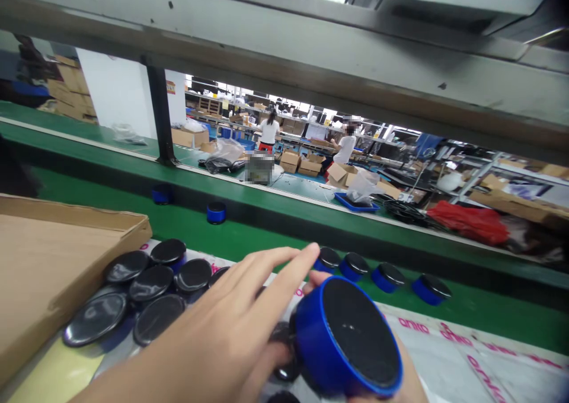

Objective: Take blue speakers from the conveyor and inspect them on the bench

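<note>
The blue puck (349,338), gripped by the right hand (400,373), sits beside the spread left hand (222,338).

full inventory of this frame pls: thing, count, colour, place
held puck: 1, blue with black face, tilted in right hand
boxed pucks: about seven, black tops, clustered beside carton
belt-edge pucks: 4, blue and black, row along green conveyor
far pucks: 2, blue, farther up the belt
cardboard carton: 1, brown, left
co-workers: 2, white tops, background
left hand: fingers spread, over pucks
right hand: mostly hidden under held puck
</note>
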Motion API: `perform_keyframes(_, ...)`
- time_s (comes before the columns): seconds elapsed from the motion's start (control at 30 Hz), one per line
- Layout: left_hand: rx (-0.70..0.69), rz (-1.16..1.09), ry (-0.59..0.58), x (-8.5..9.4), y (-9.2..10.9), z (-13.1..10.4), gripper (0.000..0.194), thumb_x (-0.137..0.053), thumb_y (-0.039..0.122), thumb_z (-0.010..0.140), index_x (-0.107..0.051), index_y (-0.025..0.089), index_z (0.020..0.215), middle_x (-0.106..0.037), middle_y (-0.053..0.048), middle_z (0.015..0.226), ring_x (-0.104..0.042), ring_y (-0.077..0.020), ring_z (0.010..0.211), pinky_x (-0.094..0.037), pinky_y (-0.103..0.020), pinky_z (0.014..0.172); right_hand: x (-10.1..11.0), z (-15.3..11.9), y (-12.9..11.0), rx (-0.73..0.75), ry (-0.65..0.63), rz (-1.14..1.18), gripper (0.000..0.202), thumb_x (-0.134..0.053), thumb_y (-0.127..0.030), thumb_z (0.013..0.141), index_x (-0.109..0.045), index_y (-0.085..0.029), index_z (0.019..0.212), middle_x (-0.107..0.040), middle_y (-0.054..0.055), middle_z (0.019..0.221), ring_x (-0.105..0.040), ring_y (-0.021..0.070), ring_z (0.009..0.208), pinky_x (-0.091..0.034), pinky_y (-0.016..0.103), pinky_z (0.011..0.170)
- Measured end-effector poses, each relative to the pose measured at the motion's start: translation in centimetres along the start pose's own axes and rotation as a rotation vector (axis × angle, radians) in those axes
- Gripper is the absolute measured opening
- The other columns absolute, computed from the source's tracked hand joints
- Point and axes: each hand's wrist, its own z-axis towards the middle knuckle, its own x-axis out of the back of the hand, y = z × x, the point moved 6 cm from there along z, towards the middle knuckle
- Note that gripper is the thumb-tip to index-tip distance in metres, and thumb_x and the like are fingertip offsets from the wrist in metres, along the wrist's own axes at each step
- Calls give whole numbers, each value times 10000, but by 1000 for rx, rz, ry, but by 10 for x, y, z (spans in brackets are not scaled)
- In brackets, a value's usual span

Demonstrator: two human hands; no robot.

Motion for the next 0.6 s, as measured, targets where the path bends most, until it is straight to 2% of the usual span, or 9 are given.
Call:
perform_keyframes(0.07, 53, -13, 3, 4, -5, 1, 546, -479, 61, 853, -448, 227, 1372, -644, -45, 1327, -623, -188, 1197, -546, -260, 983, 4, 3, -14, 59, 36, -129, 743, -866, -565, 632, -605, -384, 1303, -605, 15, 1393, -589, 274, 1282, -473, 327, 1077)
perform_keyframes(0.13, 132, -115, 52, 11, -11, 1, 275, -506, 89, 896, -605, 266, 1081, -715, 20, 1111, -686, -145, 1016, -557, -215, 860, 8, 3, -32, 192, 139, -359, 693, -876, -499, 654, -593, -451, 1284, -589, -26, 1345, -570, 235, 1285, -438, 285, 1100)
perform_keyframes(0.17, 168, -173, 81, 15, -13, 1, 181, -529, 123, 912, -631, 268, 947, -719, 42, 1009, -692, -128, 925, -546, -206, 805, 8, 3, -39, 247, 185, -444, 686, -875, -478, 665, -576, -476, 1282, -571, -38, 1331, -553, 227, 1293, -419, 278, 1115)
perform_keyframes(0.23, 240, -227, 99, 18, -17, 1, 177, -560, 190, 929, -659, 266, 804, -714, 64, 903, -681, -111, 821, -516, -212, 744, 5, 2, -47, 316, 212, -541, 698, -869, -444, 686, -535, -490, 1297, -540, -45, 1322, -531, 219, 1297, -398, 260, 1126)
perform_keyframes(0.33, 319, -212, 107, 22, -24, 0, 250, -558, 291, 942, -697, 286, 736, -725, 81, 858, -681, -113, 762, -496, -226, 698, -1, 1, -51, 383, 177, -614, 695, -832, -438, 740, -475, -483, 1335, -518, -50, 1323, -515, 198, 1291, -389, 214, 1113)
perform_keyframes(0.43, 385, -208, 99, 25, -31, 0, 331, -521, 349, 957, -642, 272, 658, -707, 93, 750, -659, -107, 658, -474, -216, 612, -2, 1, -51, 418, 177, -652, 670, -811, -448, 761, -463, -470, 1333, -517, -29, 1302, -526, 223, 1263, -412, 247, 1088)
perform_keyframes(0.57, 447, -135, 142, 33, -39, -1, 123, -547, 414, 939, -652, 355, 915, -732, 128, 813, -690, -111, 704, -477, -180, 570, -3, 2, -50, 422, 155, -664, 683, -813, -420, 766, -452, -453, 1345, -503, -12, 1314, -509, 240, 1279, -428, 259, 1076)
perform_keyframes(0.6, 452, -113, 148, 35, -41, -2, 117, -557, 436, 931, -651, 367, 926, -733, 134, 808, -693, -111, 695, -472, -179, 544, -3, 2, -50, 417, 149, -660, 688, -816, -415, 764, -450, -455, 1345, -498, -16, 1318, -502, 231, 1286, -423, 244, 1078)
